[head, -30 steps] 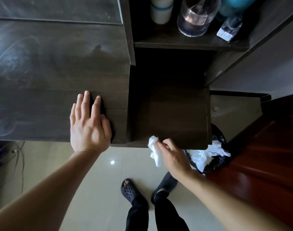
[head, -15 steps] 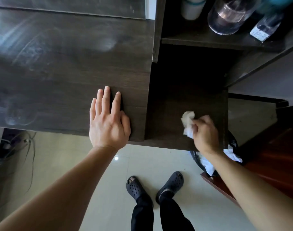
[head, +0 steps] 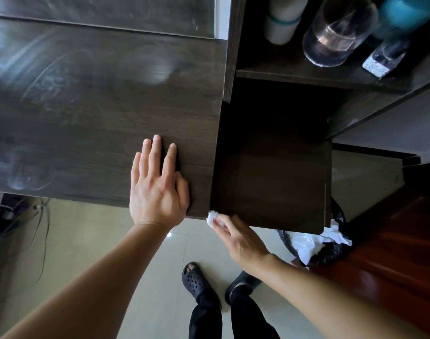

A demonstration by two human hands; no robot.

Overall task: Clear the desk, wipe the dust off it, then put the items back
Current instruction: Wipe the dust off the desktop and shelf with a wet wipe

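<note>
Fingers [head: 225, 223] of my right hand [head: 244, 242] pinch the tissue wad [head: 211, 216] at the front left corner of the lower side shelf [head: 270, 182].

Left hand [head: 157, 192] lies flat on the desk [head: 87, 113] by its front edge, right end, fingers straight, gripping nothing. Tissue looks light, soft, crushable (no stiffness of its own), so I judge it wipes only where fingertips press it; a pinch across the bunched middle should stop it unrolling or snagging on the corner. Pale dusty smears show toward the desk's left edge. Glass jar [head: 336, 40], white cup [head: 280, 25] and small bottle [head: 382, 59] stand on the upper shelf [head: 294, 74] at the back right, probably the desk's items; the jar looks smooth and breakable, best taken round its body.
</note>
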